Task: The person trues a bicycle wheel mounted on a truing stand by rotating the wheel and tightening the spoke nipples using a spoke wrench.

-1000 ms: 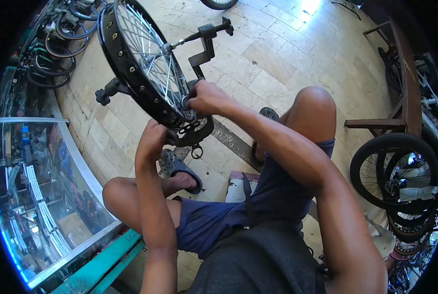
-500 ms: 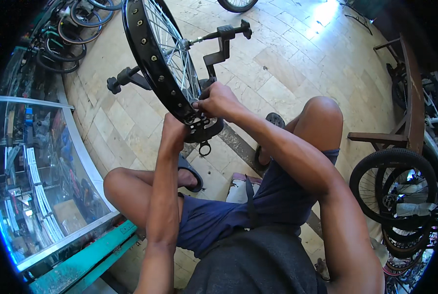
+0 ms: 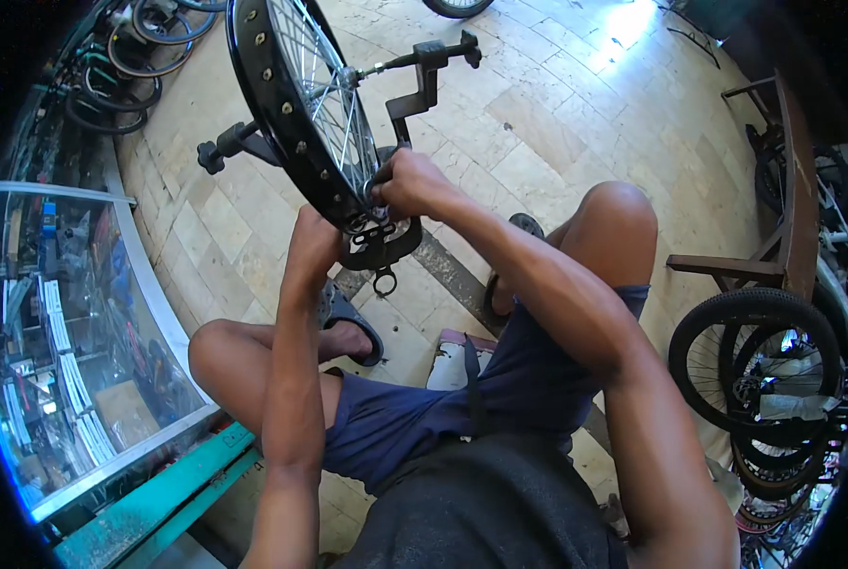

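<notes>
A bicycle wheel with a black rim (image 3: 286, 128) and bare silver spokes stands upright in a black truing stand (image 3: 429, 71); no tyre is on it. My right hand (image 3: 410, 185) is closed at the spokes near the rim's lower end, its fingertips pinched together. A small roundish grey piece shows at those fingertips, too small to name. Against the left side of the rim's lower end is my left hand (image 3: 315, 242), its fingers hidden behind the rim and stand. Just below the rim sits the stand's gauge part with a black ring (image 3: 384, 281).
To the left stands a glass display case (image 3: 82, 332) holding parts, beside a green bench (image 3: 158, 498). More wheels (image 3: 163, 38) lie at the far left. On the right are a brown wooden bench (image 3: 789, 190) and a tyred wheel (image 3: 756, 365). Pale tiles (image 3: 538, 123) cover the floor.
The whole view has shifted slightly, so everything sits a little further left and up. My right fingers have curled more at the spokes. The wheel shows no clear turn.
</notes>
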Available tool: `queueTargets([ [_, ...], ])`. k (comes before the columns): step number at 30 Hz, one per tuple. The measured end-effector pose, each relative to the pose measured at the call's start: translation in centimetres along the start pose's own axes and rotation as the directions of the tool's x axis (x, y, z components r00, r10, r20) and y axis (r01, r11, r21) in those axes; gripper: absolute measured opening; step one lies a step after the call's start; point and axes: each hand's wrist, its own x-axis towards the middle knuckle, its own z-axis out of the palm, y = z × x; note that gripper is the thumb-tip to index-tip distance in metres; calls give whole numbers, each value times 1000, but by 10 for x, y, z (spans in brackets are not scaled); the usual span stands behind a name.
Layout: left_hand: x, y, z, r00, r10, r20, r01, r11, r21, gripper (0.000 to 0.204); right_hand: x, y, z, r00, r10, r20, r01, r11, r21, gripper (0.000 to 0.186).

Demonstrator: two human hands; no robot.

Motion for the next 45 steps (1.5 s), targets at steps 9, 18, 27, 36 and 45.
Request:
queueTargets([
  [9, -16, -20, -15, 884, 450, 125, -445, 893, -69, 23, -13, -14, -44, 960, 50, -276, -31, 997, 74, 28],
  [18, -68, 10, 16, 589, 800, -113, -783, 599, 166, 29, -21, -13, -47, 956, 1, -294, -10, 1000, -28, 31],
  [27, -58, 0, 11, 550, 820, -158, -756, 569, 324, 28, -18, -11, -43, 955, -36, -293, 22, 998, -51, 32],
  [36, -59, 3, 17, 562, 801, -206, -729, 597, 334, 29, -13, -8, -43, 969, -34, -244, 7, 994, -110, 31],
  [45, -64, 8, 20, 583, 775, -243, -705, 631, 323, 30, -11, 0, -39, 964, -96, -249, 60, 987, -149, 29],
])
